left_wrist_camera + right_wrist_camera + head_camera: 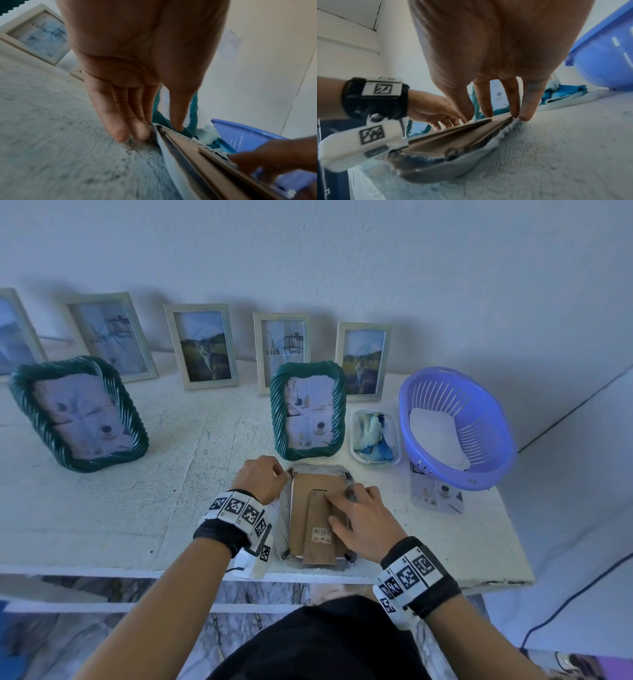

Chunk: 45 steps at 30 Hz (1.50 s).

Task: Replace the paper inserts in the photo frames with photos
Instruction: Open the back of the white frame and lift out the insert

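Face-down photo frame with brown cardboard backing and folded stand (317, 520) lies at the white table's (137, 501) near edge, right hand (363, 518) flat-fingered pressing backing, left hand (262, 482) fingertips at its far-left corner, grip indeterminate.

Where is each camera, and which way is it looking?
Head: on the person's head, looking forward and down at the white table; both forearms and hands show.
Left wrist: looks along the left hand to the face-down frame with the brown cardboard back.
Right wrist: looks along the right hand over that frame; the left hand and its wristband show too.
All three share the frame and the blue plastic basket.
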Available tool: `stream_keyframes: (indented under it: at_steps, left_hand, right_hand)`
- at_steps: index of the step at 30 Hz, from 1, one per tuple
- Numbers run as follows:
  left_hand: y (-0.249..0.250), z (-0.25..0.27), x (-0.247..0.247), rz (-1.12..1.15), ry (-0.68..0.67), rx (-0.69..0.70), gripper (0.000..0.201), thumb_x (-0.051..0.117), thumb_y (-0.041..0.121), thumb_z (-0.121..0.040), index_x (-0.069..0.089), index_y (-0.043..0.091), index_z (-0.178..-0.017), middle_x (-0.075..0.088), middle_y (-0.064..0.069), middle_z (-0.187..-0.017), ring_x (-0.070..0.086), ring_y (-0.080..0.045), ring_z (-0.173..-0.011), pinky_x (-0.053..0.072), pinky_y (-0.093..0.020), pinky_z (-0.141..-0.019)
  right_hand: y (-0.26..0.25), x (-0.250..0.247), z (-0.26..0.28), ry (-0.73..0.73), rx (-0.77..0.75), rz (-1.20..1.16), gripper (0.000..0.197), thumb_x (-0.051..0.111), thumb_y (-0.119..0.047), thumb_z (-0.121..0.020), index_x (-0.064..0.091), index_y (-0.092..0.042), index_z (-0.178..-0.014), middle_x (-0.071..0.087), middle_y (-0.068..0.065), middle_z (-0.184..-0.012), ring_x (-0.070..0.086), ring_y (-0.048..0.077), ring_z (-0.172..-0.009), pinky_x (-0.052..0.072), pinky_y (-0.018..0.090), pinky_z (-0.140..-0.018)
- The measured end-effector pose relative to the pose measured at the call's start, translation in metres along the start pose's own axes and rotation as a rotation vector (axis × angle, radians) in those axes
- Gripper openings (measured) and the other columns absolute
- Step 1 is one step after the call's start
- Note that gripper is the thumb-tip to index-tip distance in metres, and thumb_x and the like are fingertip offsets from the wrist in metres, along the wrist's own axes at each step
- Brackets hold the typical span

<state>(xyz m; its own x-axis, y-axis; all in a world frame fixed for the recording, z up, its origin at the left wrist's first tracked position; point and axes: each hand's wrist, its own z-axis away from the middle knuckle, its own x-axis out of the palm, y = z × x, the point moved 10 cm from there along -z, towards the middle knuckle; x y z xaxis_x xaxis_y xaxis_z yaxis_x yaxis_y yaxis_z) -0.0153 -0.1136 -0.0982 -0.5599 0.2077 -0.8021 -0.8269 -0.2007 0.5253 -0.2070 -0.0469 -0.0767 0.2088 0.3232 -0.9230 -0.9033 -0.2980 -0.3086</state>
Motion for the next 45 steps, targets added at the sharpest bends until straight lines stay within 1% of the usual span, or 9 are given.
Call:
stream_keyframes:
  at_steps: [5, 8, 12, 22, 27, 30, 36, 40, 45]
  left_hand:
    - [0.007, 0.039, 0.007, -0.082, -0.048, 0.072, 0.079, 0.062, 0.068, -0.077, 0.045, 0.019, -0.136, 0.066, 0.001, -0.109, 0.061, -0.019, -0.103, 0.049, -0.037, -0.088]
    - [0.003, 0.054, 0.019, -0.106, -0.058, 0.105, 0.097, 0.058, 0.081, -0.067, 0.037, 0.022, -0.141, 0.058, -0.002, -0.12, 0.057, -0.02, -0.107, 0.049, -0.037, -0.088]
    - [-0.005, 0.056, 0.033, -0.09, -0.052, 0.114, 0.116, 0.047, 0.095, -0.052, 0.03, 0.026, -0.143, 0.054, -0.003, -0.13, 0.053, -0.023, -0.115, 0.049, -0.044, -0.093]
    - [-0.001, 0.059, 0.032, -0.09, -0.041, 0.076, 0.11, 0.066, 0.078, -0.062, 0.025, 0.023, -0.147, 0.049, -0.006, -0.137, 0.049, -0.026, -0.124, 0.045, -0.046, -0.098]
    - [0.002, 0.059, 0.031, -0.111, -0.035, 0.089, 0.106, 0.066, 0.076, -0.064, 0.025, 0.023, -0.146, 0.05, -0.006, -0.136, 0.05, -0.026, -0.122, 0.045, -0.044, -0.095]
    - [0.002, 0.059, 0.031, -0.106, -0.032, 0.096, 0.106, 0.065, 0.077, -0.064, 0.025, 0.024, -0.147, 0.051, -0.005, -0.135, 0.05, -0.025, -0.122, 0.046, -0.044, -0.095]
    - [0.0, 0.059, 0.032, -0.07, -0.026, 0.128, 0.105, 0.056, 0.085, -0.062, 0.025, 0.029, -0.146, 0.055, -0.004, -0.124, 0.053, -0.024, -0.114, 0.047, -0.045, -0.093]
    - [-0.002, 0.064, 0.033, 0.0, -0.103, 0.206, 0.112, 0.048, 0.089, -0.052, 0.025, 0.032, -0.146, 0.053, 0.001, -0.116, 0.051, -0.021, -0.109, 0.046, -0.041, -0.093]
    - [-0.008, 0.071, 0.034, -0.06, -0.184, 0.266, 0.116, 0.054, 0.084, -0.05, 0.013, 0.041, -0.15, 0.052, 0.005, -0.098, 0.048, -0.018, -0.093, 0.045, -0.039, -0.087]
  right_hand:
    - [0.01, -0.015, 0.016, 0.083, -0.058, -0.199, 0.035, 0.049, -0.03, -0.096, 0.053, -0.024, -0.131, 0.048, 0.001, -0.126, 0.045, 0.02, -0.114, 0.041, 0.029, -0.091]
    - [0.01, -0.018, 0.028, 0.088, -0.137, -0.185, 0.024, 0.048, -0.018, -0.094, 0.065, -0.019, -0.112, 0.058, -0.003, -0.117, 0.05, 0.019, -0.11, 0.04, 0.024, -0.088]
    - [0.004, -0.004, 0.039, -0.013, -0.204, -0.139, 0.039, 0.036, -0.017, -0.087, 0.07, -0.026, -0.105, 0.059, -0.001, -0.121, 0.047, 0.02, -0.115, 0.04, 0.029, -0.096]
    - [-0.005, 0.006, 0.042, -0.105, -0.249, 0.001, 0.058, 0.017, -0.03, -0.079, 0.072, -0.025, -0.098, 0.052, 0.01, -0.125, 0.041, 0.03, -0.117, 0.043, 0.041, -0.096]
    - [-0.006, 0.008, 0.04, -0.121, -0.299, 0.116, 0.031, 0.039, -0.013, -0.089, 0.068, -0.021, -0.095, 0.052, 0.014, -0.124, 0.043, 0.036, -0.113, 0.048, 0.044, -0.09]
    - [-0.004, 0.007, 0.04, -0.138, -0.297, 0.075, 0.05, 0.02, -0.027, -0.084, 0.069, -0.017, -0.092, 0.052, 0.011, -0.126, 0.043, 0.034, -0.114, 0.045, 0.042, -0.093]
    - [-0.007, 0.006, 0.035, -0.046, -0.19, 0.056, 0.044, 0.039, -0.022, -0.09, 0.052, -0.023, -0.132, 0.052, 0.006, -0.116, 0.043, 0.027, -0.104, 0.046, 0.038, -0.088]
    - [-0.009, 0.009, 0.033, -0.016, -0.137, 0.108, 0.056, 0.026, -0.029, -0.085, 0.054, -0.027, -0.133, 0.052, 0.006, -0.114, 0.045, 0.029, -0.1, 0.048, 0.043, -0.083]
    - [-0.013, 0.007, 0.035, 0.024, -0.098, 0.147, 0.053, 0.037, -0.026, -0.081, 0.057, -0.026, -0.13, 0.053, 0.007, -0.112, 0.048, 0.031, -0.1, 0.049, 0.045, -0.079]
